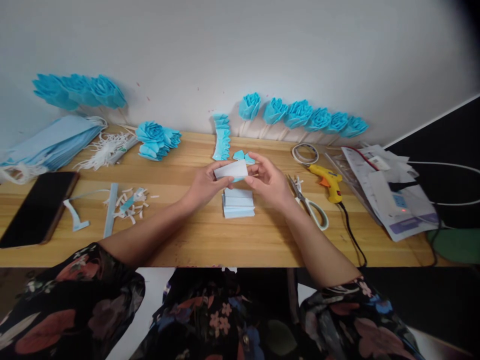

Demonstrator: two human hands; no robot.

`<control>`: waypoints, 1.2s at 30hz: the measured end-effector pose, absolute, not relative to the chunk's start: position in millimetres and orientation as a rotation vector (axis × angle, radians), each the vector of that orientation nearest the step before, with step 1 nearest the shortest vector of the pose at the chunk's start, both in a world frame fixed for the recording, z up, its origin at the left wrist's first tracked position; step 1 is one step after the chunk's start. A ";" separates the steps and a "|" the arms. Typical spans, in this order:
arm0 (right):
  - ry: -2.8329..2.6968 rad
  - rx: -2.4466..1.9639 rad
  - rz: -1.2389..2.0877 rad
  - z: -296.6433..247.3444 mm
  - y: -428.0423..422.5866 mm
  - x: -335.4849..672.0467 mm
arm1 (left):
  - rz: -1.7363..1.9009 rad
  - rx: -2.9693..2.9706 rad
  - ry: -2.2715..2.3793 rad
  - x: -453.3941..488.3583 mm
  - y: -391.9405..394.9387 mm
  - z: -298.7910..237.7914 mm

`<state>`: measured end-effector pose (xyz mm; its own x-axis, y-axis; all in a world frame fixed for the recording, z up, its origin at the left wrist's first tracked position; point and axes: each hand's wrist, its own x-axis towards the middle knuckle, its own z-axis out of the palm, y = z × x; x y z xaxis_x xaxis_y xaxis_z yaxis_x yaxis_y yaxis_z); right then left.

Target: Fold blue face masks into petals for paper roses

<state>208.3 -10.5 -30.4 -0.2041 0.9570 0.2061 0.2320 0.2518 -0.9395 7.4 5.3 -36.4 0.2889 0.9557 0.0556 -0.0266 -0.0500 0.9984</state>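
Observation:
A folded piece of pale blue-white mask fabric (230,170) is held up above the table's middle. My left hand (207,186) pinches its left side, thumb in front and fingers behind. At its right edge, my right hand (270,181) has the thumb against the corner with the fingers curled behind, partly hidden. Just below lies a stack of folded light blue fabric pieces (239,203). Small cut blue pieces (239,155) rest behind the hands, near a standing strip of overlapping blue petals (222,137).
White-handled scissors (317,215), a yellow glue gun (330,183) and a tape roll (305,153) lie right. Blue fabric flowers (298,114) lean on the wall. At left are a phone (37,209), masks (56,142), scraps (131,204) and a flower bunch (155,140).

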 end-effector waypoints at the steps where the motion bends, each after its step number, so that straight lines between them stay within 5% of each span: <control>1: -1.618 -1.103 1.111 -31.4 -9.5 209.1 | 1.029 1.390 0.951 7.5 4.1 -34.9; 36: -1.545 -1.074 1.065 -33.2 -17.9 199.3 | 0.945 1.038 0.780 8.0 0.1 -34.5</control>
<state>199.3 -17.9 -33.2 -0.1731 0.9618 0.2118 0.1436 0.2374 -0.9607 8.0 0.1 -34.5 0.3973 0.9131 -0.0918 -0.2626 0.2090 0.9420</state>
